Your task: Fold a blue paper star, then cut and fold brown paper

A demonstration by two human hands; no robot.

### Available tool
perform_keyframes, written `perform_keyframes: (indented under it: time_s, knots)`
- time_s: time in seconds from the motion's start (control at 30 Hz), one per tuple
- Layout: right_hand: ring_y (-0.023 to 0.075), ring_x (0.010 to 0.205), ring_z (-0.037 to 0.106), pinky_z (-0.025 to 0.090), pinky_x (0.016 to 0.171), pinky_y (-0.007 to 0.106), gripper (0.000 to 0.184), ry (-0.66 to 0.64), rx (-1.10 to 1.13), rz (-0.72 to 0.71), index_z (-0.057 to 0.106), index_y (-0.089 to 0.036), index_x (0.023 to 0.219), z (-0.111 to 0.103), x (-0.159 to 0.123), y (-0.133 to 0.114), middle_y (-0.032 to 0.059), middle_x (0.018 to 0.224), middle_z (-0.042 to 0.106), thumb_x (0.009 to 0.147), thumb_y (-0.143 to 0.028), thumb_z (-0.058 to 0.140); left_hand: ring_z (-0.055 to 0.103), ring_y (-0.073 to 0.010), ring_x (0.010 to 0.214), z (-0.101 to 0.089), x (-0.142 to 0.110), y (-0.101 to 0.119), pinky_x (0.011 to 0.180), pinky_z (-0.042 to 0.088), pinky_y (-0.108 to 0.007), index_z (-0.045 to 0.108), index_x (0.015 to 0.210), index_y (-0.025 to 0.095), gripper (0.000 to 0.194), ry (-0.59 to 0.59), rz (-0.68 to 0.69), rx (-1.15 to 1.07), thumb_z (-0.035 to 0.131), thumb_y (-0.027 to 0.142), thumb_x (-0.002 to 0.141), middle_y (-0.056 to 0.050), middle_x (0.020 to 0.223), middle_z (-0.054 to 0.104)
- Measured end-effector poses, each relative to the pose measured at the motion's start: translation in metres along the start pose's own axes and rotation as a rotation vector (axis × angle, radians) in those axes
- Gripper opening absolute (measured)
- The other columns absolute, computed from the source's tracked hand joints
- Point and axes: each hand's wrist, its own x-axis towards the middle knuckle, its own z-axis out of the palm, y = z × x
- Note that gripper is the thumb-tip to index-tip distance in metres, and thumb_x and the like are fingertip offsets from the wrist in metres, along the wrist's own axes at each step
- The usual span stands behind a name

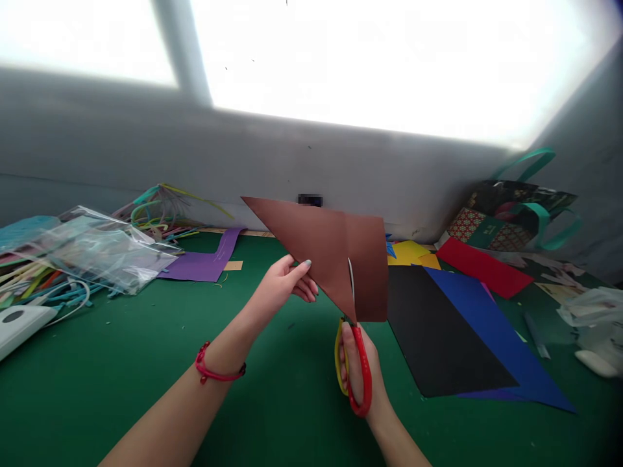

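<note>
My left hand [285, 282] pinches the lower left edge of a folded brown paper sheet [321, 250] and holds it up above the green table [146, 363]. My right hand [360, 370] is closed through the red and yellow handles of a pair of scissors [354, 366]. The blades point up into the bottom of the brown paper, where a short cut shows. A red cord bracelet sits on my left wrist.
Black [438, 331], blue [491, 324], red [481, 266] and yellow [409, 251] paper sheets lie on the right. A patterned gift bag [506, 217] stands at the back right. A purple sheet [209, 259], clear plastic bags [97, 250] and coloured strips lie on the left. A grey wall runs behind.
</note>
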Motion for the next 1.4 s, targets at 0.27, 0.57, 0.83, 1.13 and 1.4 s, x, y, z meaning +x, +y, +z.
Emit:
perform_keyframes:
  time_s: [0.27,0.57,0.83,1.13,1.4]
  knots:
    - [0.0057,0.029,0.031,0.028,0.027,0.017,0.036,-0.124,0.08,-0.05,0.037,-0.021,0.066,-0.003,0.004,0.011,-0.0085,0.043,0.036,0.078,-0.054,0.043,0.06,-0.0159,0.053,0.004,-0.005,0.002,0.053,0.051,-0.029,0.051,0.086,0.015,0.018,0.095,0.137,0.134,0.044,0.032,0.084,-0.002,0.057,0.06]
    - [0.0049,0.029,0.036,0.029,0.027,0.017,0.03,-0.072,0.088,-0.115,0.042,-0.021,0.071,-0.003,0.011,0.017,-0.0072,0.05,0.045,0.078,-0.049,0.049,0.061,-0.0168,0.051,0.003,-0.001,-0.003,0.052,0.05,-0.03,0.051,0.081,0.015,0.017,0.109,0.089,0.028,0.046,0.032,0.083,-0.003,0.057,0.062]
    - [0.0044,0.028,0.038,0.031,0.027,0.018,0.03,-0.081,0.045,-0.134,0.047,-0.018,0.074,-0.004,0.012,0.011,-0.0012,0.061,0.058,0.078,-0.048,0.05,0.061,-0.0168,0.05,0.003,0.0,-0.003,0.052,0.05,-0.03,0.05,0.08,0.014,0.016,0.132,0.059,0.002,0.048,0.031,0.082,-0.003,0.057,0.062]
    - [0.0119,0.048,0.054,0.043,0.039,0.022,0.03,-0.184,0.145,-0.106,0.049,-0.02,0.09,-0.002,0.018,0.013,0.0024,0.073,0.062,0.073,-0.043,0.058,0.059,-0.0148,0.049,-0.003,0.001,-0.003,0.051,0.049,-0.027,0.051,0.078,0.015,0.017,0.192,0.126,0.013,0.047,0.031,0.082,-0.002,0.056,0.061]
    - [0.0119,0.039,0.054,0.04,0.03,0.021,0.047,-0.054,0.108,-0.155,0.031,-0.025,0.094,-0.002,0.015,0.008,0.0001,0.075,0.064,0.066,-0.04,0.066,0.059,-0.0155,0.049,-0.002,0.002,-0.004,0.051,0.049,-0.028,0.05,0.079,0.015,0.016,0.17,0.11,-0.004,0.047,0.03,0.082,-0.002,0.055,0.061]
